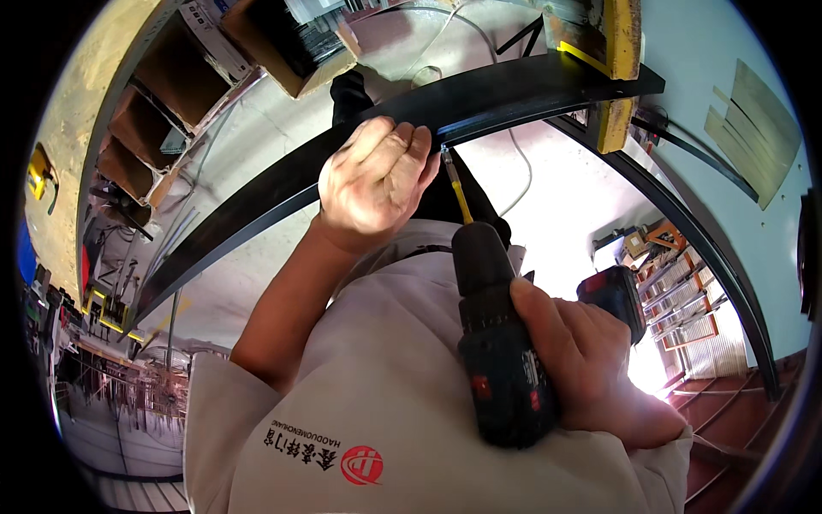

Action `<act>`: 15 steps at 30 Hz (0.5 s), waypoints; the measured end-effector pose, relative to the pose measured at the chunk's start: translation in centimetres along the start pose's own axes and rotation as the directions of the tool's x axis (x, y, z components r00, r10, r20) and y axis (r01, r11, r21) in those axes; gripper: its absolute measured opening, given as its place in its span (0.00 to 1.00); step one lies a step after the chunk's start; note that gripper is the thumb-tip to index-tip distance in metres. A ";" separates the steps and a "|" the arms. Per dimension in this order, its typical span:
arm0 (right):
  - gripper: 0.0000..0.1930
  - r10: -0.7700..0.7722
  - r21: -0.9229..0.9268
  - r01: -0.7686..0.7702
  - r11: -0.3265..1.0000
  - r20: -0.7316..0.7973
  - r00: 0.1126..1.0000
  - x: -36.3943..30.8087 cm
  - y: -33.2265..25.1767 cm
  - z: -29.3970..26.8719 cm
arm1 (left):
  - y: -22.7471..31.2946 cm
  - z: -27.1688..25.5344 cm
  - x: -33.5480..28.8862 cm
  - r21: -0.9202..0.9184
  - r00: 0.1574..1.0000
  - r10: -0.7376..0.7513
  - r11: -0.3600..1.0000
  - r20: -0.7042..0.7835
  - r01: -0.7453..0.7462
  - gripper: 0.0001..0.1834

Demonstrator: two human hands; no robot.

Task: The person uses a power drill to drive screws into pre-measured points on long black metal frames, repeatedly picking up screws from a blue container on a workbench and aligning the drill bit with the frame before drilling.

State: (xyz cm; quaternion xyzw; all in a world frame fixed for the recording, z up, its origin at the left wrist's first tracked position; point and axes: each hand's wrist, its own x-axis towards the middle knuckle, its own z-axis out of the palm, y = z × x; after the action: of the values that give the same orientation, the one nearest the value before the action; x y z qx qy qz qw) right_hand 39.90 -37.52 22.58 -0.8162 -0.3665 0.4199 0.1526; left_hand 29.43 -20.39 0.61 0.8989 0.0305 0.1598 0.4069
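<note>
- Closest up is the person's own pale grey short-sleeved shirt (385, 368) with a round red logo on the chest.
- Right hand (578, 343) is wrapped around the handle of a chunky black power drill with red accents (507, 364), so that's a closed grip. The drill points away from the body.
- A slim drill bit with a yellow shank (462, 197) sticks out of its nose, tip right by the long black curved-looking bar (295, 176) (fisheye does bend stuff, fwiw).
- Left hand (375, 176) is balled up over the middle of that bar, knuckles showing, just left of the bit tip. Fingertips are hidden, so can't tell what it's pinching, if anything.
- The bar's right end lies at a wooden block with yellow edges (621, 43).
- Further down there's the pale concrete floor (214, 300), plus open brown cardboard boxes (338, 70) at the top.
</note>
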 end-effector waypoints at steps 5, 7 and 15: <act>0.31 -0.041 -0.025 0.040 0.999 -0.030 0.999 0.3 0.3 0.2 | 0.1 0.0 0.2 0.007 1.000 -0.015 1.000 0.016 0.015 0.22; 0.32 -0.036 -0.031 0.036 0.999 -0.007 0.999 0.4 0.3 -0.1 | 0.1 0.1 0.2 0.013 1.000 -0.018 1.000 0.022 0.017 0.22; 0.31 -0.019 -0.057 0.021 0.998 0.032 0.999 0.3 0.1 -0.4 | 0.0 0.2 0.0 0.034 1.000 -0.003 0.999 0.023 0.003 0.22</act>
State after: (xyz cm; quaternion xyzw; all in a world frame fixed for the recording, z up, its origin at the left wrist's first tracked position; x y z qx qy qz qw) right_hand 40.38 -37.30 22.62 -0.8098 -0.3889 0.4204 0.1278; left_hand 29.47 -20.49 0.47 0.9073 0.0299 0.1485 0.3922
